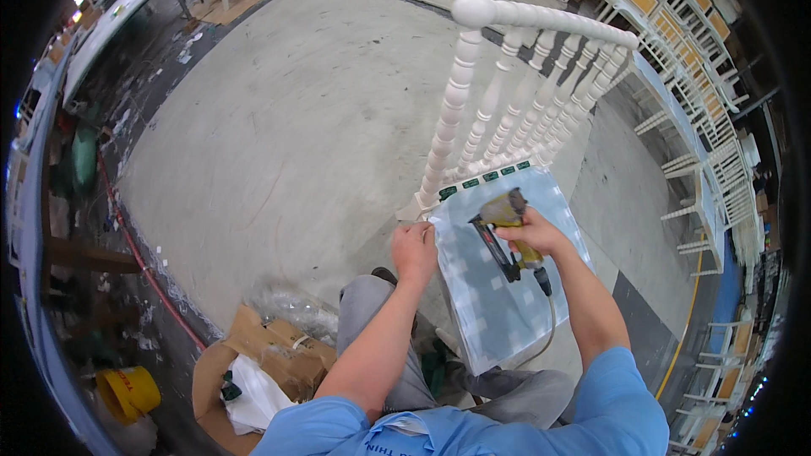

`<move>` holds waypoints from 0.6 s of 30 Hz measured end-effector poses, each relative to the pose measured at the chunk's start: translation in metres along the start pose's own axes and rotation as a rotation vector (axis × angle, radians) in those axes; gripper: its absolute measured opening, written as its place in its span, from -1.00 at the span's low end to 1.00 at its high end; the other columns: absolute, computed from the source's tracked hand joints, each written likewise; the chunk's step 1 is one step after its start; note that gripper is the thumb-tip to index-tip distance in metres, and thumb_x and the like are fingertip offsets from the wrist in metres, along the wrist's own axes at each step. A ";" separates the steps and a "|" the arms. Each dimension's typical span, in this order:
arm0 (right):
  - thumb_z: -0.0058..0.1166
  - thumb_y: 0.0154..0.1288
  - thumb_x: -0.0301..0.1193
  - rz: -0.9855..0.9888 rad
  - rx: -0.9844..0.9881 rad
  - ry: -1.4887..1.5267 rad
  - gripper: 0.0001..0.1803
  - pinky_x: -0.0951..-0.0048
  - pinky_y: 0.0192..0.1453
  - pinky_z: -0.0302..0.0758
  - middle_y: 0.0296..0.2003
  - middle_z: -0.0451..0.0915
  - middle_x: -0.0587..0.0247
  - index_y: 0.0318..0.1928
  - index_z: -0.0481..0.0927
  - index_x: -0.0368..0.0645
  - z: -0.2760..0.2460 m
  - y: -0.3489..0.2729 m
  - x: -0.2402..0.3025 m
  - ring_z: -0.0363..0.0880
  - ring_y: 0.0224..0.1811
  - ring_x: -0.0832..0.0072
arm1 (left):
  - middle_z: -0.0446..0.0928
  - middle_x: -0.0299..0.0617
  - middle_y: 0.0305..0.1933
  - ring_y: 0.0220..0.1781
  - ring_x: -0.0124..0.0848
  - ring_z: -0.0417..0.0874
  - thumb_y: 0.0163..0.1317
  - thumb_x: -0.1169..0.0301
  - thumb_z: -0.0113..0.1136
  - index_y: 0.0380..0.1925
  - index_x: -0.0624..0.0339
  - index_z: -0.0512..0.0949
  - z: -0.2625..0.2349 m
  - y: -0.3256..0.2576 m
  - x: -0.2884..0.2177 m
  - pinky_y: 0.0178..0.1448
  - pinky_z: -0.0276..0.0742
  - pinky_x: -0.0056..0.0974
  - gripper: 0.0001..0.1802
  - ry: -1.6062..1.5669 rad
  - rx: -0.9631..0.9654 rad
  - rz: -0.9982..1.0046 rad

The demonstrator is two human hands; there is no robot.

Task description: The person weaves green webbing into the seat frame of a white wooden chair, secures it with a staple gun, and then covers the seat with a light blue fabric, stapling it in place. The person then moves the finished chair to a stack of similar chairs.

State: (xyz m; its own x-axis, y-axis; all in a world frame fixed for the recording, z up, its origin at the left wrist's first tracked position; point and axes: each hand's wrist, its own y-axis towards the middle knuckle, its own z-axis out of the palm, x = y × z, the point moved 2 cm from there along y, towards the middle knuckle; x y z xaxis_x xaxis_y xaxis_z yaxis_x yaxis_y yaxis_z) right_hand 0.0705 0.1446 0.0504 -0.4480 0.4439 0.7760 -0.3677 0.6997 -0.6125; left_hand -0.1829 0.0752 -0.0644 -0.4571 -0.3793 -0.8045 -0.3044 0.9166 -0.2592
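Concrete floor point(253, 118) is surrounding the white spindle-back chair point(487, 110). Right hand point(541, 235) is gripping a yellow pneumatic nailer point(507, 207) over chair's seat film point(477, 304); left hand point(414, 253) is curling at chair's rear-left seat corner, can't tell if pinching. Stray trigger squeeze could hit it.

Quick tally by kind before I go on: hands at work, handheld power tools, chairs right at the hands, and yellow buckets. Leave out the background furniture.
Hands: 2, left hand and right hand
Power tool: 1, in the right hand
White spindle-back chair: 1
Yellow bucket: 1
Total: 5
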 end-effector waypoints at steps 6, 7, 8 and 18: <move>0.46 0.37 -0.43 0.058 -0.179 0.248 -0.61 0.42 -0.38 0.54 -0.20 0.69 0.36 0.13 0.64 -0.19 -0.019 -0.071 -0.052 0.54 -0.47 0.57 | 0.22 0.25 0.56 0.39 0.15 0.56 0.54 0.04 0.12 0.54 -0.47 0.42 0.016 0.004 -0.021 0.37 0.56 0.14 -0.42 0.241 0.059 0.103; 0.46 0.36 -0.44 0.049 -0.195 0.261 -0.61 0.42 -0.38 0.54 -0.20 0.69 0.37 0.13 0.64 -0.20 -0.018 -0.082 -0.061 0.53 -0.48 0.57 | 0.16 0.26 0.60 0.39 0.17 0.57 0.55 0.03 0.10 0.59 -0.52 0.35 0.018 0.008 -0.025 0.38 0.55 0.13 -0.38 0.231 0.086 0.077; 0.46 0.36 -0.45 0.041 -0.213 0.275 -0.61 0.42 -0.38 0.54 -0.20 0.69 0.37 0.13 0.64 -0.21 -0.018 -0.092 -0.068 0.53 -0.48 0.57 | 0.14 0.26 0.60 0.38 0.18 0.57 0.56 0.02 0.08 0.61 -0.55 0.30 0.021 0.010 -0.029 0.39 0.55 0.14 -0.36 0.265 0.107 0.055; 0.46 0.31 -0.48 -0.039 -0.392 -0.001 -0.55 0.43 -0.33 0.56 -0.23 0.73 0.37 0.18 0.66 -0.27 -0.033 -0.173 -0.081 0.60 -0.39 0.58 | 0.00 0.51 0.64 0.34 0.26 0.64 0.60 -0.11 -0.07 0.67 -0.70 0.13 0.035 0.015 -0.046 0.40 0.53 0.16 -0.33 0.373 0.162 -0.049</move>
State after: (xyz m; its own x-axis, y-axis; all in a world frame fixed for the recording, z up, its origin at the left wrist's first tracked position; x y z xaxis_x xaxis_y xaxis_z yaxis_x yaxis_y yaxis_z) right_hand 0.1965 0.0064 0.0985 -0.4412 0.4126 0.7969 -0.0456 0.8766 -0.4791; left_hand -0.1371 0.1111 -0.0503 -0.7264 -0.4151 -0.5479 -0.2109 0.8932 -0.3971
